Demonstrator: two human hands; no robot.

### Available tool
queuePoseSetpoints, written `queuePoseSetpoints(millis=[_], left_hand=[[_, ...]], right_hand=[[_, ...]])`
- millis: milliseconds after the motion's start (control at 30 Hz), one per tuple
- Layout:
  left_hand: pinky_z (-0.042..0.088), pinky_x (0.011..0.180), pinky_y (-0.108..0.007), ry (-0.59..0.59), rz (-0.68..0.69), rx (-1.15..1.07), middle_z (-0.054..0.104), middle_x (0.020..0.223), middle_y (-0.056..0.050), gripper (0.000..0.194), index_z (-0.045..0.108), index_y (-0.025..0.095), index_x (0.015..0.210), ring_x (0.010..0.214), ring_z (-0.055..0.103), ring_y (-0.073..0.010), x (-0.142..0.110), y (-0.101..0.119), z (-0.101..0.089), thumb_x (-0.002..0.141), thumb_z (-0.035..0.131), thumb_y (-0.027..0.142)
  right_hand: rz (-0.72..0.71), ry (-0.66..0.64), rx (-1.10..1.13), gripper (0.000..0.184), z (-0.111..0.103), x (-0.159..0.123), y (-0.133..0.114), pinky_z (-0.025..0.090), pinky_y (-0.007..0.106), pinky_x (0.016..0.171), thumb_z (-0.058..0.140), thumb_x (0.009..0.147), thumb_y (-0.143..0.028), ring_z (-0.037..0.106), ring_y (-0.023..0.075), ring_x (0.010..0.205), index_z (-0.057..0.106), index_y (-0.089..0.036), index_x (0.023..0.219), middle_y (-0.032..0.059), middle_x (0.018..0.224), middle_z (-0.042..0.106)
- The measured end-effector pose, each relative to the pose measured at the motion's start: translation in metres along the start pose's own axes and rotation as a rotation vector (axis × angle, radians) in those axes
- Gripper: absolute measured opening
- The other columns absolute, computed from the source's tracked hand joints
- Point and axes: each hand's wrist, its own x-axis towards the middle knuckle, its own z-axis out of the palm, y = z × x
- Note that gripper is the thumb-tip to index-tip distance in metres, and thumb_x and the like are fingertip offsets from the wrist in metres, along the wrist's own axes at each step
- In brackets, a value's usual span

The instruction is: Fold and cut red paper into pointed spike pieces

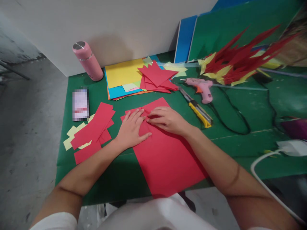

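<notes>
Red sheet could skew if left hand, fingers apart on it, slackens; right hand bunches fingers there, grip unclear.

A pink bottle stands beyond a blurred phone.

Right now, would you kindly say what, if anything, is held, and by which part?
Left hand flat on the red paper, holding nothing; whether the right hand pinches its far part is unclear.
</notes>
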Motion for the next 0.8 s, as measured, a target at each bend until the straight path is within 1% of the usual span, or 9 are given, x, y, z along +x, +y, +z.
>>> queuePoseSetpoints(millis=[167, 400, 500, 600, 700, 733, 800], left_hand=[[0.025, 0.120, -0.059, -0.015, -0.003, -0.005, 0.044, 0.152, -0.019, 0.055, 0.054, 0.017, 0.125, 0.143, 0.039, -0.0340, 0.000, 0.000, -0.001, 0.086, 0.063, 0.054], [0.025, 0.120, -0.058, -0.027, -0.009, 0.003, 0.043, 0.153, -0.019, 0.056, 0.055, 0.015, 0.125, 0.143, 0.039, -0.0347, 0.001, 0.001, -0.003, 0.085, 0.064, 0.054], [0.026, 0.120, -0.057, -0.033, -0.017, 0.008, 0.039, 0.155, -0.018, 0.057, 0.056, 0.016, 0.125, 0.145, 0.035, -0.0350, 0.002, 0.001, -0.003, 0.084, 0.065, 0.055], [0.028, 0.119, -0.056, -0.040, -0.019, 0.009, 0.039, 0.156, -0.017, 0.058, 0.057, 0.016, 0.125, 0.146, 0.032, -0.0358, 0.002, 0.000, -0.005, 0.084, 0.065, 0.056], [0.029, 0.119, -0.055, -0.050, -0.009, 0.007, 0.041, 0.155, -0.017, 0.060, 0.057, 0.016, 0.125, 0.145, 0.034, -0.0356, 0.004, -0.003, -0.007, 0.084, 0.064, 0.060], [0.030, 0.119, -0.054, -0.054, -0.005, 0.010, 0.042, 0.154, -0.016, 0.058, 0.058, 0.016, 0.124, 0.144, 0.036, -0.0348, 0.005, -0.004, -0.009, 0.086, 0.062, 0.059], [0.032, 0.117, -0.053, -0.060, -0.004, 0.027, 0.046, 0.151, -0.014, 0.047, 0.059, 0.017, 0.122, 0.141, 0.040, -0.0322, 0.007, -0.005, -0.011, 0.092, 0.055, 0.054]], right_hand=[[0.015, 0.005, 0.020, 0.028, 0.002, -0.001, 0.001, 0.054, 0.039, 0.087, 0.049, 0.100, -0.031, 0.066, 0.0217, 0.103, 0.076, -0.026, 0.101, 0.0089, 0.105, 0.074], [-0.011, 0.035, 0.020, 0.028, 0.003, -0.002, 0.000, 0.054, 0.038, 0.088, 0.050, 0.100, -0.029, 0.067, 0.0222, 0.103, 0.077, -0.022, 0.101, 0.0107, 0.104, 0.074], [-0.013, 0.045, 0.016, 0.027, 0.002, -0.001, 0.000, 0.054, 0.038, 0.087, 0.051, 0.099, -0.029, 0.067, 0.0218, 0.101, 0.076, -0.022, 0.100, 0.0105, 0.104, 0.073], [-0.010, 0.034, 0.022, 0.028, 0.002, -0.001, 0.000, 0.054, 0.037, 0.085, 0.050, 0.100, -0.030, 0.067, 0.0215, 0.100, 0.076, -0.022, 0.100, 0.0102, 0.104, 0.073], [-0.024, 0.031, 0.021, 0.028, 0.001, 0.000, 0.001, 0.054, 0.037, 0.085, 0.050, 0.100, -0.029, 0.066, 0.0217, 0.100, 0.076, -0.020, 0.100, 0.0111, 0.104, 0.073], [-0.029, 0.030, 0.015, 0.027, 0.001, 0.000, 0.001, 0.053, 0.037, 0.085, 0.050, 0.100, -0.029, 0.066, 0.0219, 0.101, 0.076, -0.020, 0.100, 0.0110, 0.104, 0.073], [-0.032, 0.022, -0.004, 0.026, 0.001, 0.001, 0.001, 0.052, 0.038, 0.086, 0.052, 0.099, -0.029, 0.064, 0.0224, 0.101, 0.076, -0.021, 0.098, 0.0098, 0.102, 0.074]])
